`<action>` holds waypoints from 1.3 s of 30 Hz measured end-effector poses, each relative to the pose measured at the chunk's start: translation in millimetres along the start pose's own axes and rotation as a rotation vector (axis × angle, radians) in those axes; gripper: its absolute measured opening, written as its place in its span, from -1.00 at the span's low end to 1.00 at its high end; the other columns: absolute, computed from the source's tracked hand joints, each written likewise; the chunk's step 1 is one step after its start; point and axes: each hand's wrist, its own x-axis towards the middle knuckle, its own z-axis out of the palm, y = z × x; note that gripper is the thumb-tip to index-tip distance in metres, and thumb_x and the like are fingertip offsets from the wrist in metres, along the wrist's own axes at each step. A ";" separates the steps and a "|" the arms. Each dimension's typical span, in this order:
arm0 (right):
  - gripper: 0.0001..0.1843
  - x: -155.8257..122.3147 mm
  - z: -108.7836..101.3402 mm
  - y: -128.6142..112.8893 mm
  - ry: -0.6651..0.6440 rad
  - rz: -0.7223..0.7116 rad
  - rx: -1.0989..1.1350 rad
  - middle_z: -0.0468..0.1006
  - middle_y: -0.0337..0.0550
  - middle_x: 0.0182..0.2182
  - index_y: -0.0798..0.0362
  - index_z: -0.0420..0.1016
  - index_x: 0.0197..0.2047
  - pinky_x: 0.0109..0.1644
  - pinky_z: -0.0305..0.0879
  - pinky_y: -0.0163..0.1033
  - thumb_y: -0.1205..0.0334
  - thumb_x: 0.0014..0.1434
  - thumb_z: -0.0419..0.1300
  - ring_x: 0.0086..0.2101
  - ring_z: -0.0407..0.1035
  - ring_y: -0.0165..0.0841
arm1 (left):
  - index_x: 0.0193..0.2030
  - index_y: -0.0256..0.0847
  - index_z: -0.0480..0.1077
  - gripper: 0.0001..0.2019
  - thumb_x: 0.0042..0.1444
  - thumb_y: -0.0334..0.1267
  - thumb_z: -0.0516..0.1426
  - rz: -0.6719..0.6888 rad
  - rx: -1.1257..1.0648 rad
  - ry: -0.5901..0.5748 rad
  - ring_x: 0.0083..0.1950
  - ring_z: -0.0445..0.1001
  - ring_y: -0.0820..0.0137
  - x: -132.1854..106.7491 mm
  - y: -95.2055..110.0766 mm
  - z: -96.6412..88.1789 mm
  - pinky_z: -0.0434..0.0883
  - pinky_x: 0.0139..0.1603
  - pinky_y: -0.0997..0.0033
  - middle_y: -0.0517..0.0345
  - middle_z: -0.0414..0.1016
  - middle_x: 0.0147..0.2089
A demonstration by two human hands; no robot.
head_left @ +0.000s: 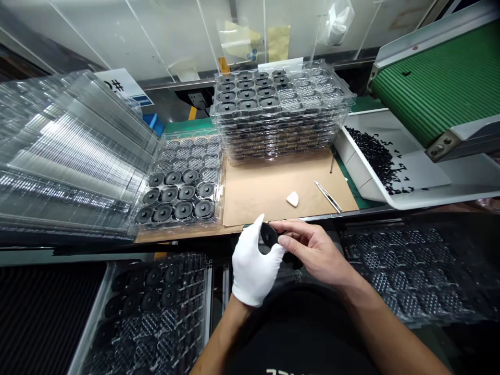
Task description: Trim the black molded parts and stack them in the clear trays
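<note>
On my remote feed I've got the gloved left hand (pixel 253 268) and bare right hand (pixel 322 255) both pinching a round black plastic part (pixel 267 237), just off the tan cardboard sheet's (pixel 258 187) near edge.

The only sign that can be read even in part is a bold black "#" on the white card (pixel 127 86) at the back left; a second dark character stands to its left, too hidden to name, and the blue band (pixel 142 99) along the card's lower edge has no print clear enough to make out. White letters (pixel 289 371) on the black shirt (pixel 300 333) are cut off by the lower edge of the view and cannot be read, and the blue marks (pixel 253 54) near the pale sheet (pixel 235 42) on the back wall (pixel 164 31) are too blurred to tell.
</note>
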 end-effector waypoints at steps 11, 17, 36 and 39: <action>-0.74 0.9 6.4 -1.0 0.074 0.079 0.133 0.68 -0.16 -0.24 -0.02 0.67 -0.06 -0.15 0.51 -0.22 0.18 0.16 0.37 -0.28 0.52 -0.37 | 0.27 -0.23 0.41 -0.52 0.18 -0.31 0.18 -0.134 -0.406 -0.206 0.26 0.47 0.21 -4.1 -3.4 -2.3 0.40 0.33 0.29 0.02 0.52 0.24; -0.78 2.0 2.0 3.4 0.071 0.090 0.122 0.66 -0.17 -0.26 0.02 0.65 -0.10 -0.15 0.50 -0.28 0.22 0.16 0.37 -0.26 0.51 -0.40 | 0.29 -0.20 0.39 -0.50 0.19 -0.34 0.16 -0.122 -0.434 -0.258 0.27 0.46 0.21 -4.1 -3.6 -1.0 0.38 0.34 0.25 0.05 0.51 0.24; -0.55 7.1 -3.4 -0.6 0.139 0.221 0.413 0.66 -0.17 -0.28 0.06 0.56 -0.05 -0.33 0.53 -0.39 0.16 0.01 0.51 -0.34 0.58 -0.41 | 0.18 -0.25 0.50 -0.63 0.28 -0.23 0.13 -0.240 -0.862 -0.286 0.25 0.46 0.06 -1.7 -1.6 1.7 0.34 0.33 0.06 -0.09 0.51 0.24; -0.64 10.2 -8.1 1.8 0.250 0.240 0.582 0.35 -0.44 -0.64 0.06 0.45 -0.33 -0.63 0.17 -0.50 0.05 0.03 0.49 -0.67 0.18 -0.62 | 0.16 -0.32 0.50 -0.59 0.24 -0.17 0.13 -0.436 -1.128 -0.258 0.04 0.58 0.10 4.0 4.0 -1.3 0.47 0.13 0.09 -0.18 0.57 0.15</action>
